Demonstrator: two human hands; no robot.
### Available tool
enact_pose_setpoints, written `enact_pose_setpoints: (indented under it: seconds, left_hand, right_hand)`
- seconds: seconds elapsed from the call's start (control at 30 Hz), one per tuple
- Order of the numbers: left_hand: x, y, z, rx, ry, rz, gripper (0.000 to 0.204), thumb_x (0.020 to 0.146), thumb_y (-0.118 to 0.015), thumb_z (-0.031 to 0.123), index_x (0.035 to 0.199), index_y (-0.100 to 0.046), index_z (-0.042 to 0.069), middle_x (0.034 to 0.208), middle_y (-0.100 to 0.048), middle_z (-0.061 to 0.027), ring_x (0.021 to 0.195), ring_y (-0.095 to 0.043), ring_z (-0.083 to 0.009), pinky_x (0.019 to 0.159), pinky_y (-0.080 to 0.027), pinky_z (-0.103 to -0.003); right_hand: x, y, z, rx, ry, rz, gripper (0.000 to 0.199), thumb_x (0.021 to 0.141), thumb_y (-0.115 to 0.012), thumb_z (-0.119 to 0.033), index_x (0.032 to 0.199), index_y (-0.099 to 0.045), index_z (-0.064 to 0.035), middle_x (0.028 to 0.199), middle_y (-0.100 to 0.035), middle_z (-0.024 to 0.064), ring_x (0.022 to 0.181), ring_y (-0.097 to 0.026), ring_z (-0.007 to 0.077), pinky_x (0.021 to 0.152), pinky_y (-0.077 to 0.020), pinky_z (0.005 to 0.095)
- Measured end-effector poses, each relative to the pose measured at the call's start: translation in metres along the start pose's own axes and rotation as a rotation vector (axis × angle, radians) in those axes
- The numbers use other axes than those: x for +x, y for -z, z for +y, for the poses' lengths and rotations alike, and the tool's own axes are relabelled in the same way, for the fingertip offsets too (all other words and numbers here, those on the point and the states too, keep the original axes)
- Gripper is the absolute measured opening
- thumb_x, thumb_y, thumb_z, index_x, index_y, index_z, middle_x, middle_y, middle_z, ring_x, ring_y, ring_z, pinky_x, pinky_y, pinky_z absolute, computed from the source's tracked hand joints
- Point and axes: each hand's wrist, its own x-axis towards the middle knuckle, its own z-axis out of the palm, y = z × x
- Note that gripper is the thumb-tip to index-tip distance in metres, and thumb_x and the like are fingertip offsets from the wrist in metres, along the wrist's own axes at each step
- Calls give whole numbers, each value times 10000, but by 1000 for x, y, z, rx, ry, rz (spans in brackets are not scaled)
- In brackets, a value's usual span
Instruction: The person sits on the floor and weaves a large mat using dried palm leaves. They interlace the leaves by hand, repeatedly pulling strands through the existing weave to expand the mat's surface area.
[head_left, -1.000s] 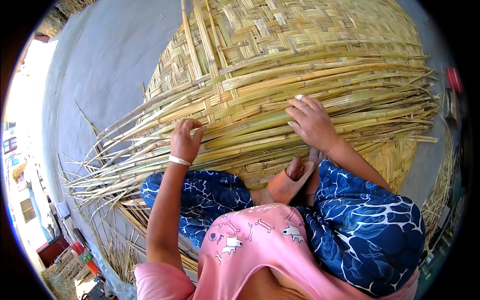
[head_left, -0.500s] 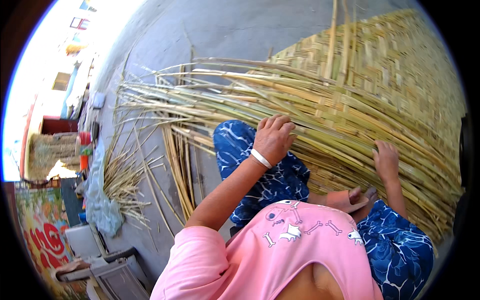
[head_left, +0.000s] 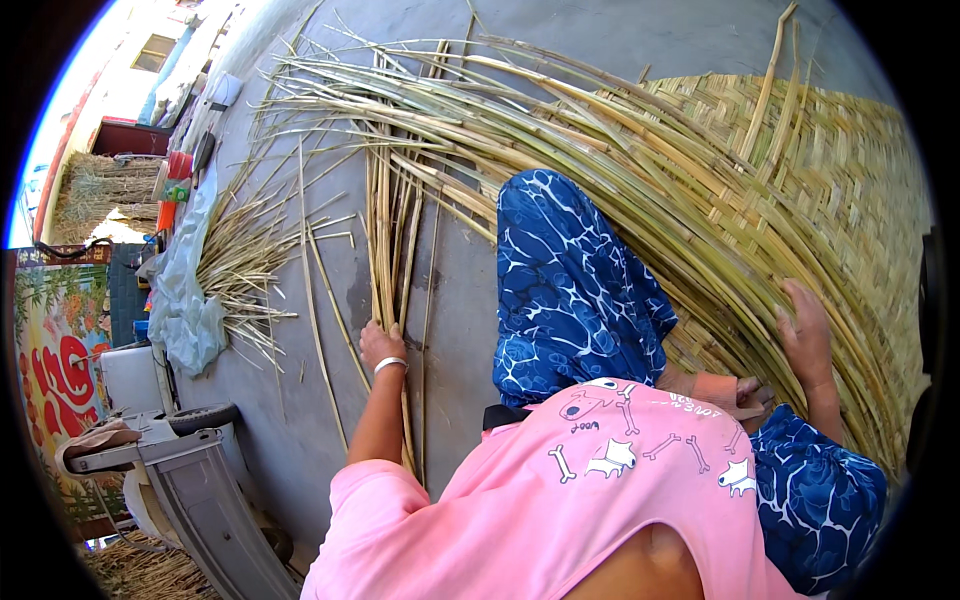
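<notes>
Left of centre, loose canes (head_left: 385, 230) are touched by the left hand (head_left: 382, 347), grip unreadable; if those are tugged, crossing strips (head_left: 640, 190) under the right hand (head_left: 806, 338), fingers parted, could be dragged askew.

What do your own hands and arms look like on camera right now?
The left hand is ungloved, with a narrow whitish band around the wrist and a short, loose pink sleeve above. The right hand is ungloved too; no band shows.
</notes>
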Motion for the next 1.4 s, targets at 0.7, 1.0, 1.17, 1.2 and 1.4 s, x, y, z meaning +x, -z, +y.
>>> enact_pose_setpoints:
  seconds: [0.7, 1.0, 1.17, 1.2, 1.4]
  left_hand:
    - [42, 14, -81, -693, 13, -343, 235, 783, -496, 72, 957, -622, -24, 807, -644, -56, 714, -602, -148, 642, -487, -274]
    - [25, 55, -53, -1066, 237, -360, 215, 818, -436, 74, 999, -530, 5, 745, -600, -78, 565, -563, -158, 489, -477, -301]
    - [-3, 100, -18, -1315, 294, -727, 183, 897, -443, 149, 993, -513, 11, 746, -595, -93, 529, -556, -168, 464, -467, -293]
    - [-11, 112, -1, -1374, 287, -781, 182, 910, -448, 160, 983, -519, 9, 741, -597, -90, 526, -559, -164, 462, -467, -285]
    - [-51, 183, 82, -1489, 74, -694, 244, 951, -431, 198, 1039, -531, -6, 722, -594, -77, 509, -544, -136, 464, -447, -245]
  right_hand:
    - [-25, -9, -15, 813, -322, -345, 327, 901, -550, -180, 1157, -531, 24, 1071, -591, 99, 1008, -548, 162, 888, -426, 285]
    - [-29, -14, -11, 911, -347, -368, 316, 906, -558, -197, 1138, -535, 15, 1025, -575, 60, 947, -534, 128, 845, -438, 266]
    - [-32, -15, -7, 956, -359, -377, 317, 908, -561, -209, 1133, -534, 12, 1019, -573, 63, 928, -541, 129, 830, -449, 271]
    - [-33, -17, -5, 962, -350, -374, 317, 908, -561, -209, 1134, -533, 12, 1020, -573, 65, 925, -544, 130, 828, -451, 272]
    - [-28, -5, -14, 1035, -442, -406, 335, 916, -551, -215, 1163, -516, 9, 1044, -574, 84, 925, -564, 144, 823, -460, 275]
